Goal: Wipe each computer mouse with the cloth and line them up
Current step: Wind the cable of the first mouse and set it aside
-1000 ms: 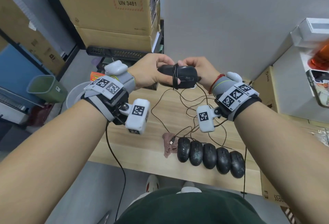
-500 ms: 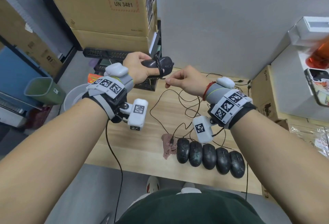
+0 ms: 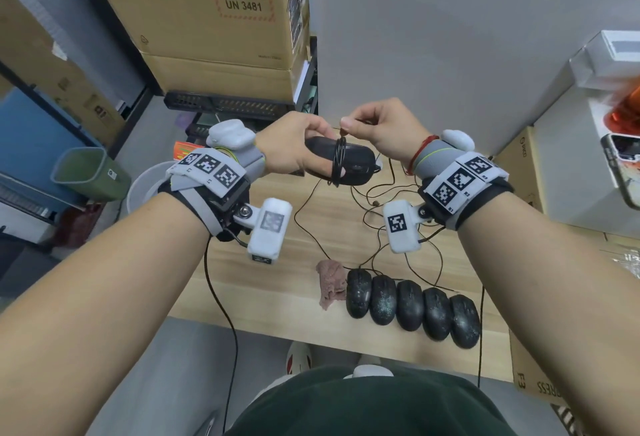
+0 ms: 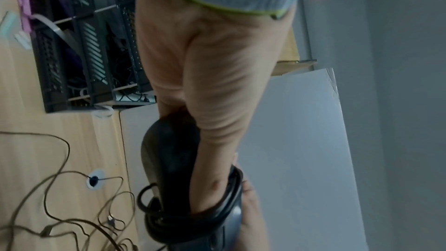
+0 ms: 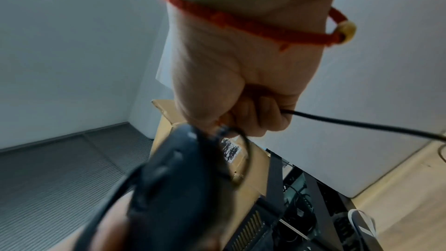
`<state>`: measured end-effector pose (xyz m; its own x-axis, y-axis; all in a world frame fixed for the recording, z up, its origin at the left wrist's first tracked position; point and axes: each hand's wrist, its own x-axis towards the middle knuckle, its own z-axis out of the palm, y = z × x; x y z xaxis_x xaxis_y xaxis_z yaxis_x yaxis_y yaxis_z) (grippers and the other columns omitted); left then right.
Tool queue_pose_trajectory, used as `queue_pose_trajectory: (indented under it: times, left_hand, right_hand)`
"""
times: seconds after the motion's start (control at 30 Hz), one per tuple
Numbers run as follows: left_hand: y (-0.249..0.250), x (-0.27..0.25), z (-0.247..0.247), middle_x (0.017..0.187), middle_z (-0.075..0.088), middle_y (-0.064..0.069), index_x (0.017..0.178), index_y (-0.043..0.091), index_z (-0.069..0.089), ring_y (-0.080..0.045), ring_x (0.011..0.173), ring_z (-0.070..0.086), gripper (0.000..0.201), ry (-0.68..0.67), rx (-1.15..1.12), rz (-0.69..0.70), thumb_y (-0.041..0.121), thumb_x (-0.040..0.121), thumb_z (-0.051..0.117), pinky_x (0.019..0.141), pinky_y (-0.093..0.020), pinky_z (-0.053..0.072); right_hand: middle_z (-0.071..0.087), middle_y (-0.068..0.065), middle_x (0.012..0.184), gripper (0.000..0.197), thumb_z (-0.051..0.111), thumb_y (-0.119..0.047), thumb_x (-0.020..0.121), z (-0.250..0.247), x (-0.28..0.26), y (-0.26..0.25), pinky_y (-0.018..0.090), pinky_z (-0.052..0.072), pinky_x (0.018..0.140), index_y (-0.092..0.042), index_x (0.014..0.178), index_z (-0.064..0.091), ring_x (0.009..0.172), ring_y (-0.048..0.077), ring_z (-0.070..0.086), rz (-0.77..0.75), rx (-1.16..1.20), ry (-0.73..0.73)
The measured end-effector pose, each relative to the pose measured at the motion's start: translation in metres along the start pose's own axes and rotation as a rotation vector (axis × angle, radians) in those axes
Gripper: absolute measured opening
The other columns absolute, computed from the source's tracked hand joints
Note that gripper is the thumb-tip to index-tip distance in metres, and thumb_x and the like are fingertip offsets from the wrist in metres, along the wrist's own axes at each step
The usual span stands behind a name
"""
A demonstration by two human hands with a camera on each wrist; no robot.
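Observation:
My left hand (image 3: pixel 294 148) grips a black mouse (image 3: pixel 353 162) held in the air above the wooden table (image 3: pixel 277 283), its own black cable (image 3: pixel 337 165) coiled round its middle. My right hand (image 3: pixel 377 130) pinches that cable just above the mouse; in the right wrist view the cable (image 5: pixel 362 123) runs out of its curled fingers (image 5: pixel 260 115). The left wrist view shows the held mouse (image 4: pixel 173 159) under my left thumb with the cable loops (image 4: pixel 231 194) round it. Several black mice (image 3: pixel 412 304) lie side by side near the table's front edge, and a pink cloth (image 3: pixel 330 283) lies just left of them.
Thin mouse cables (image 3: pixel 374 227) tangle over the table between the row and my hands. Cardboard boxes (image 3: pixel 221 19) and a black crate (image 3: pixel 228 103) stand at the back left. A green bin (image 3: pixel 83 172) is on the floor left. A white box (image 3: pixel 588 165) is at right.
My hands have come together again: the left brought the mouse back toward the centre and lower, and the right rose to the cable above the mouse.

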<state>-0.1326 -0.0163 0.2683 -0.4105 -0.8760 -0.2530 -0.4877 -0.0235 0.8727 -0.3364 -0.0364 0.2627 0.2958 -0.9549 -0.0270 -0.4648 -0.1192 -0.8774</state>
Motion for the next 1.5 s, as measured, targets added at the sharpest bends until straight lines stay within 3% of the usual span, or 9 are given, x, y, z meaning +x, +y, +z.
queue_pose_trajectory:
  times: [0.2, 0.37, 0.6, 0.77, 0.87, 1.17, 1.3, 1.43, 1.5]
  left_hand:
    - [0.012, 0.002, -0.004, 0.089, 0.075, -0.005, 0.103, 0.01, 0.065, -0.02, 0.079, 0.069, 0.057, 0.062, -0.347, 0.081, 0.012, 0.055, 0.097, 0.077, -0.037, 0.06]
    - [0.004, 0.013, -0.004, 0.094, 0.076, -0.008, 0.109, 0.0, 0.068, -0.014, 0.081, 0.071, 0.048, 0.341, -0.443, 0.048, 0.01, 0.067, 0.09, 0.07, -0.026, 0.057]
    - [-0.029, 0.023, -0.01, 0.095, 0.074, 0.001, 0.097, 0.019, 0.068, -0.015, 0.086, 0.07, 0.051, 0.521, -0.118, -0.126, 0.028, 0.057, 0.098, 0.075, -0.029, 0.056]
    - [-0.028, 0.02, -0.01, 0.09, 0.07, 0.008, 0.088, 0.029, 0.066, -0.01, 0.075, 0.063, 0.042, 0.374, 0.214, -0.178, 0.032, 0.059, 0.096, 0.057, -0.024, 0.044]
    - [-0.025, 0.018, -0.007, 0.091, 0.07, 0.006, 0.084, 0.03, 0.064, -0.012, 0.078, 0.062, 0.04, 0.22, 0.301, -0.163, 0.03, 0.06, 0.096, 0.06, -0.024, 0.044]
    - [-0.003, 0.005, 0.0, 0.087, 0.074, -0.004, 0.097, 0.016, 0.065, -0.016, 0.074, 0.063, 0.056, -0.063, -0.007, -0.043, 0.026, 0.052, 0.097, 0.077, -0.04, 0.052]
    - [0.002, 0.004, 0.001, 0.09, 0.073, -0.012, 0.104, 0.01, 0.065, -0.026, 0.081, 0.063, 0.064, -0.061, -0.188, -0.017, 0.024, 0.05, 0.095, 0.079, -0.048, 0.05]
    - [0.004, 0.006, 0.002, 0.096, 0.073, -0.014, 0.113, -0.002, 0.064, -0.023, 0.081, 0.068, 0.059, 0.023, -0.345, 0.02, 0.007, 0.063, 0.092, 0.073, -0.036, 0.06]
    - [0.002, 0.011, 0.002, 0.106, 0.072, -0.02, 0.12, -0.008, 0.062, -0.024, 0.085, 0.07, 0.055, 0.132, -0.433, 0.024, 0.006, 0.073, 0.085, 0.067, -0.03, 0.059]
  right_hand:
    - [0.047, -0.001, 0.056, 0.033, 0.057, 0.004, 0.088, 0.007, -0.003, 0.02, 0.027, 0.03, 0.053, -0.02, 0.065, 0.058, 0.052, 0.013, 0.037, 0.09, 0.049, 0.036]
    - [0.033, -0.001, 0.06, 0.026, 0.056, -0.032, 0.101, 0.024, -0.015, 0.013, 0.023, 0.025, 0.046, -0.018, 0.088, 0.074, 0.048, 0.011, 0.026, 0.085, 0.041, -0.086]
    - [0.023, -0.008, 0.039, 0.03, 0.062, -0.035, 0.097, 0.021, -0.022, -0.008, 0.019, 0.019, 0.042, -0.014, 0.085, 0.079, 0.041, 0.01, 0.022, 0.031, -0.182, -0.186]
    - [0.034, -0.008, 0.043, 0.03, 0.067, -0.033, 0.093, 0.011, -0.018, -0.019, 0.022, 0.024, 0.045, -0.009, 0.077, 0.076, 0.044, 0.01, 0.026, 0.022, -0.135, -0.2]
    - [0.046, 0.009, 0.059, 0.033, 0.071, -0.036, 0.09, 0.007, -0.014, -0.02, 0.025, 0.029, 0.05, -0.008, 0.073, 0.073, 0.053, 0.018, 0.033, 0.0, -0.098, -0.181]
    - [0.044, -0.008, 0.053, 0.025, 0.074, -0.034, 0.088, -0.001, -0.009, 0.003, 0.021, 0.028, 0.051, -0.017, 0.071, 0.067, 0.048, 0.004, 0.033, 0.069, 0.065, -0.024]
    - [0.055, 0.008, 0.068, 0.028, 0.066, -0.029, 0.095, 0.004, -0.012, 0.016, 0.023, 0.036, 0.053, -0.01, 0.074, 0.064, 0.06, 0.016, 0.046, 0.094, 0.198, 0.016]
    - [0.05, 0.005, 0.063, 0.031, 0.058, 0.004, 0.093, 0.015, -0.017, 0.021, 0.022, 0.033, 0.05, -0.019, 0.073, 0.061, 0.054, 0.014, 0.04, 0.166, 0.116, 0.031]
    - [0.044, 0.001, 0.058, 0.026, 0.054, -0.009, 0.099, 0.023, -0.022, 0.024, 0.023, 0.029, 0.047, -0.015, 0.075, 0.063, 0.048, 0.013, 0.035, 0.181, 0.164, -0.012]
